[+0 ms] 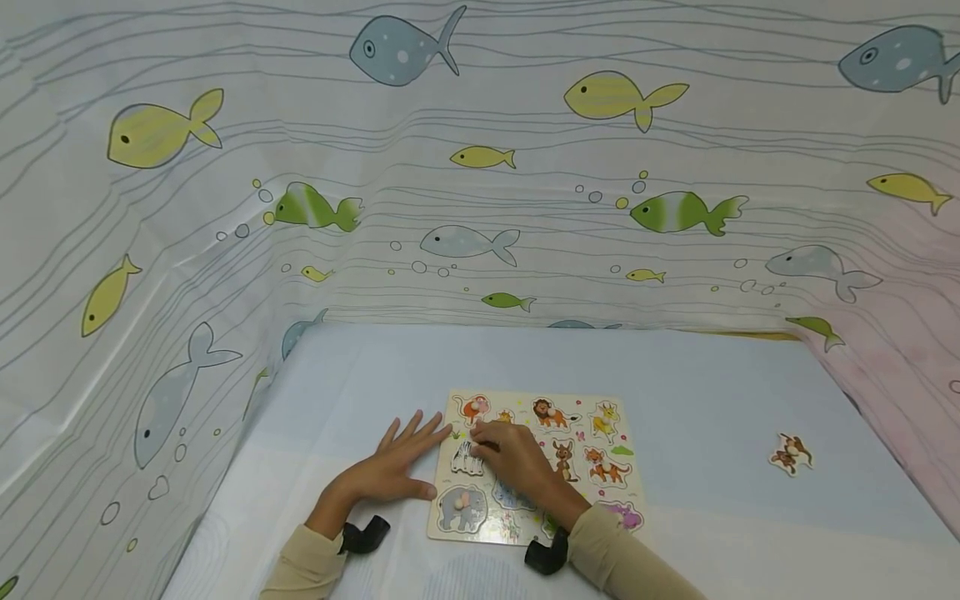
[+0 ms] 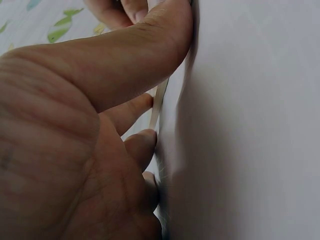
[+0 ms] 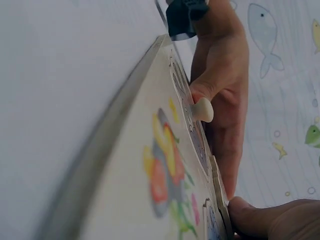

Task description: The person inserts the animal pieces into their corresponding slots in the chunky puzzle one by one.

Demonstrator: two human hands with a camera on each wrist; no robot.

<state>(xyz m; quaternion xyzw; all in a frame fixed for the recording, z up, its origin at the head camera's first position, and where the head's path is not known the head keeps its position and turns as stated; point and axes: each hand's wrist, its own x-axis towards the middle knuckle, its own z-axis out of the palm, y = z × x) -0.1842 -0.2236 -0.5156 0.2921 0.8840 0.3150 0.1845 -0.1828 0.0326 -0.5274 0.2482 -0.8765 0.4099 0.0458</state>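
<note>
A wooden animal puzzle board (image 1: 498, 527) lies flat on the table. My left hand (image 1: 390, 471) rests at its left side with the fingers spread, thumb and fingertips at the edge. Over the left middle part of the board, my right hand (image 1: 517, 458) pinches a zebra piece (image 1: 467, 460) near its top. In the right wrist view the zebra piece (image 3: 220, 192) stands slightly proud of the board, with the right thumb (image 3: 255, 217) against it. Below it sits the elephant piece (image 1: 462, 508), its wooden knob (image 3: 202, 110) sticking up.
A loose brown animal piece (image 1: 792, 454) lies on the table to the right. On the board are a lion (image 1: 553, 414), a kangaroo (image 1: 564, 462) and a tiger (image 1: 607, 467). Both wrists wear black mounts. A fish-patterned curtain (image 1: 480, 200) surrounds the white table (image 1: 712, 417).
</note>
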